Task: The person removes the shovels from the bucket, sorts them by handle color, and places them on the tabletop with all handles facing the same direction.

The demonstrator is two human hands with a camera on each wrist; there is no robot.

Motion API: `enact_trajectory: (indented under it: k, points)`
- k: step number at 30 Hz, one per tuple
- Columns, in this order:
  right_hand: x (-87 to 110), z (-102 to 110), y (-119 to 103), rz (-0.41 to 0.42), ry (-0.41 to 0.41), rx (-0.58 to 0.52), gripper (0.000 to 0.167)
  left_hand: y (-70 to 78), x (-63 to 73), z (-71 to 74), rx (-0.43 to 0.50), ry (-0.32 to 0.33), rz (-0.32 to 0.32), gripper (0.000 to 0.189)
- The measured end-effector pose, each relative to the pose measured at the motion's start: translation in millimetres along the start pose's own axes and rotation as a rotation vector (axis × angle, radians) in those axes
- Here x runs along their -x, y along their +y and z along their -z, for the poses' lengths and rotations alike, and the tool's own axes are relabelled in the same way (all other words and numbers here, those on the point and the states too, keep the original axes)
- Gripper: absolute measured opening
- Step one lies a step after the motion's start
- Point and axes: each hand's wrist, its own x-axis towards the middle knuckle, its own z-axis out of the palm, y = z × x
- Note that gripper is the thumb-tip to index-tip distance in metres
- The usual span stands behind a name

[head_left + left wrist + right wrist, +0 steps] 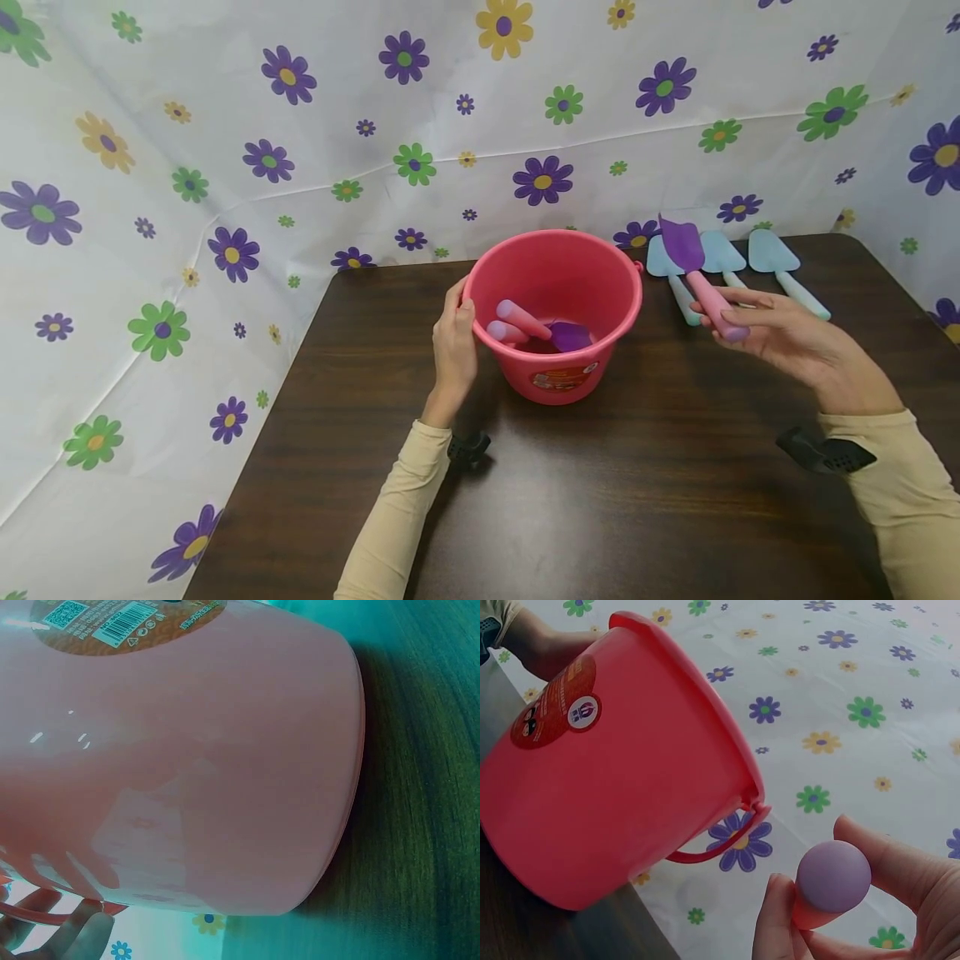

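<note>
A pink bucket (pixel 558 379) stands upright on the table, with a label on its front. Its left rim is gripped by my left hand (pixel 455 343); in the left wrist view the fingers (pixel 71 934) are beside the rim and the bucket's handle (pixel 34 915). To the right of the bucket, my right hand (pixel 780 333) holds a toy shovel (pixel 708 296) in the air by its pink handle, purple blade pointing up and away. Inside the bucket lie two pink-handled shovels (pixel 525 318); one purple blade (pixel 570 336) shows, the other is hidden.
Three light-blue shovels (pixel 776 254) lie in a row at the table's back right, the leftmost partly behind the raised purple blade. The dark wooden table (pixel 562 517) meets a white flower-printed sheet (pixel 322 217) at the back and left.
</note>
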Motion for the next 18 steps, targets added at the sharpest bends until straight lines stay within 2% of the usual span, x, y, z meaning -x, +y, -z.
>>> enact_trajectory:
  k: [7, 18]
  points:
    - [1.8, 4.5, 1.7, -0.025, 0.045, -0.007, 0.035, -1.3, -0.5, 1.7, -0.03, 0.027, 0.008, 0.051]
    - [2.4, 8.9, 3.3, -0.025, 0.043, -0.036, 0.035, -0.4, -0.6, 2.3, -0.035, 0.028, 0.02, 0.054]
